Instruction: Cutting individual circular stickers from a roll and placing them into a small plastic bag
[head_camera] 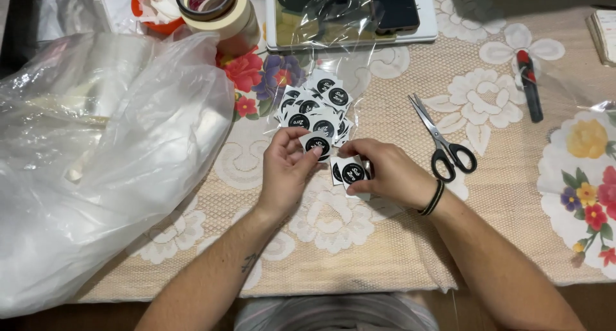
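Observation:
My left hand point(287, 167) pinches one white square sticker with a round black label point(317, 143) between thumb and fingers. My right hand point(385, 172) grips a small stack of the same stickers point(351, 172) just to the right of it. Both hands hover over the lace tablecloth point(359, 241), close together. Right behind them lies a loose pile of several more black-and-white stickers point(319, 103).
A big clear plastic bag point(96, 158) fills the left side. Black-handled scissors point(443, 142) lie to the right, a red-and-black pen point(530, 86) beyond. Tape rolls point(218, 10) and a white tray holding a dark phone point(394, 7) and cellophane stand at the back.

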